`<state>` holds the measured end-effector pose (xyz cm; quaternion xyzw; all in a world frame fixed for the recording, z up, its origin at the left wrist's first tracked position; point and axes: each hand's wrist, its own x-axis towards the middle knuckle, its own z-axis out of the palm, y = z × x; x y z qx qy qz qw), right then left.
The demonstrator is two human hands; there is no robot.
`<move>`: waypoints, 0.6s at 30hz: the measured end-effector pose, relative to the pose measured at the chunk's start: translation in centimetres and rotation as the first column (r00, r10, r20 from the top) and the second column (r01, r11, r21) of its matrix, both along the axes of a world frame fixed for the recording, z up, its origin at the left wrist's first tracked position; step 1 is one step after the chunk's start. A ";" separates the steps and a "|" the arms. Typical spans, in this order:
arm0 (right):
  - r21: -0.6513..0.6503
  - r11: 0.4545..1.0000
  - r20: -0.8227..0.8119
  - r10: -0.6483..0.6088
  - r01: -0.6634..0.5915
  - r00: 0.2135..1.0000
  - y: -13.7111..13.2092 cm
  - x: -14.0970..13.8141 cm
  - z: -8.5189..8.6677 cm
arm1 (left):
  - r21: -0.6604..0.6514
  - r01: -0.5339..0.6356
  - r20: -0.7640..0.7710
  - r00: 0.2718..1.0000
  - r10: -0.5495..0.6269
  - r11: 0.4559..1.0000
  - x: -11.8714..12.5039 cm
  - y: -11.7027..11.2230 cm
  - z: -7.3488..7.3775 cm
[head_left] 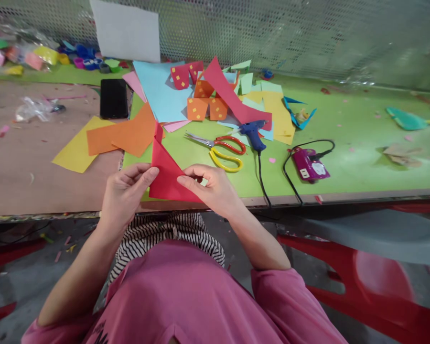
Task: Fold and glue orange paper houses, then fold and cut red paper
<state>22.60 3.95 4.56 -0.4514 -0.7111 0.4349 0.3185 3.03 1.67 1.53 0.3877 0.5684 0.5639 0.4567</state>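
Observation:
A piece of red paper [169, 179] is held up just over the table's front edge, with a folded strip along its slanting side. My left hand [123, 191] pinches its left edge between thumb and fingers. On the right side, my right hand [211, 186] grips the slanting edge, thumb on top. Beyond my hands lie scissors [218, 149] with one orange and one yellow handle. A blue glue gun [252, 133] rests to the right of them. Orange paper [129, 134] and yellow paper [75, 148] lie past my left hand.
A black phone [113, 98] lies at the left. Light blue paper [157, 91] and dotted orange pieces [198, 109] pile up at the back. To the right sits a purple power socket [310, 165] with a black cable. Red chairs [365, 282] stand below the table's edge.

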 end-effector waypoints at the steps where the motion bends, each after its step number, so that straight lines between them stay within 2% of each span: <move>1: 0.003 1.000 -0.002 0.000 0.000 1.000 0.0 0.0 0.0 | 0.004 -0.003 0.017 1.000 0.002 1.000 0.0 0.0 0.0; 9: -0.037 0.999 0.044 0.021 -0.019 0.999 0.0 0.5 -0.7 | 0.189 -0.109 0.065 0.993 0.098 0.976 -0.8 0.7 -0.2; 15: -0.151 0.988 0.115 0.055 -0.037 0.992 0.0 0.3 -0.5 | 0.245 -0.048 -0.116 0.990 0.078 0.968 -0.6 0.6 0.2; 18: -0.204 0.978 0.099 0.065 -0.043 0.993 0.0 0.2 -0.7 | 0.239 -0.036 -0.149 0.986 0.073 0.970 -0.4 0.5 0.3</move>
